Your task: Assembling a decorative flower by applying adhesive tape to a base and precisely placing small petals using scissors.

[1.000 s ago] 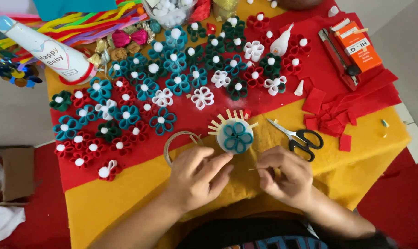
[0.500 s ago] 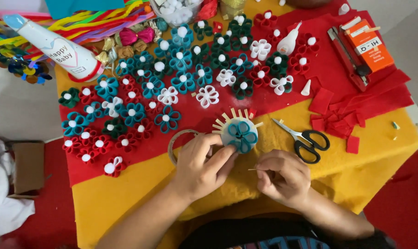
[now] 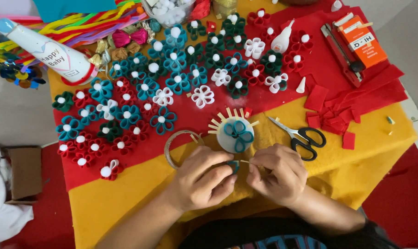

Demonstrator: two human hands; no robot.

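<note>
Premises: a home handicraft station, set up on a low surface [image 3: 126, 203] draped in yellow and red felt over a red floor. Evidence: rows of finished teal, red, green and white felt flowers [image 3: 172, 78], black-handled scissors [image 3: 301, 136], a small glue bottle [image 3: 282, 41], a red stapler [image 3: 344, 55], a bundle of coloured pipe cleaners [image 3: 93, 23] and loose red felt offcuts [image 3: 338, 120]. A cardboard box [image 3: 24, 173] and white cloth on the floor at the left indicate a domestic room, not a commercial shop.

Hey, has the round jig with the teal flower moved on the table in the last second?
No. The round jig sits just left of the scissors, as before; only the camera shifted.
</note>
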